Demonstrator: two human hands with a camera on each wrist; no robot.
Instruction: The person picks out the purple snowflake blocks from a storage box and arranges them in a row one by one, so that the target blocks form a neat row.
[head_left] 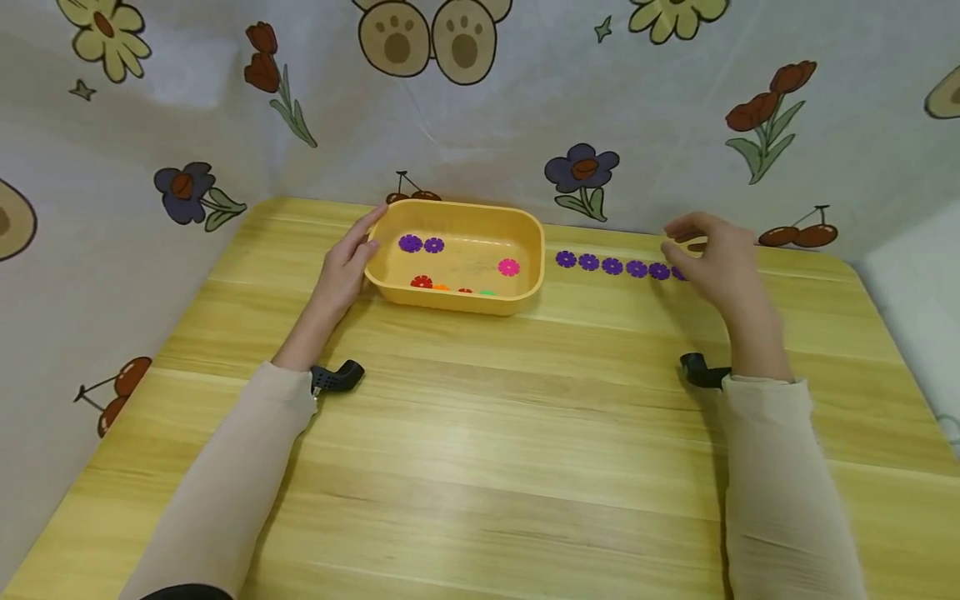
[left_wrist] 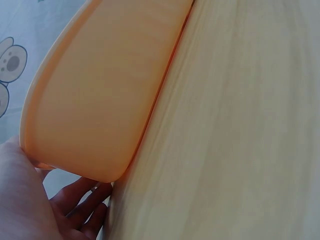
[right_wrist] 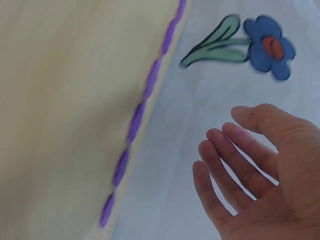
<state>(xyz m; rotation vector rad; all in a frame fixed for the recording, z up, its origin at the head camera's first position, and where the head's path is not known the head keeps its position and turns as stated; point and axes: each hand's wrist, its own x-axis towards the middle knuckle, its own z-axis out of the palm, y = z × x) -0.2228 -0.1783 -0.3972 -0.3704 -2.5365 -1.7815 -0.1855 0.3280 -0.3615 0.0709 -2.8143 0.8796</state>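
My left hand (head_left: 347, 265) holds the left end of a yellow plastic bin (head_left: 450, 302), thumb at the rim and fingers against the outer end wall. Inside the bin lie two purple flower-shaped discs (head_left: 410, 243), a pink disc (head_left: 508, 267), a red disc (head_left: 422, 282) and orange and green ones partly hidden by the front wall. To the bin's right, several purple discs (head_left: 612, 267) form a straight row on the table. Over the row's right end hovers my right hand (head_left: 716, 260), fingers loosely bent and nothing between them in the right wrist view.
The wooden table (head_left: 480, 442) runs back to a pale patterned cloth (head_left: 487, 125) hanging right behind the bin and the row. Each sleeved wrist carries a black camera mount, the left one (head_left: 339, 377) and the right one (head_left: 703, 372) both close above the tabletop.
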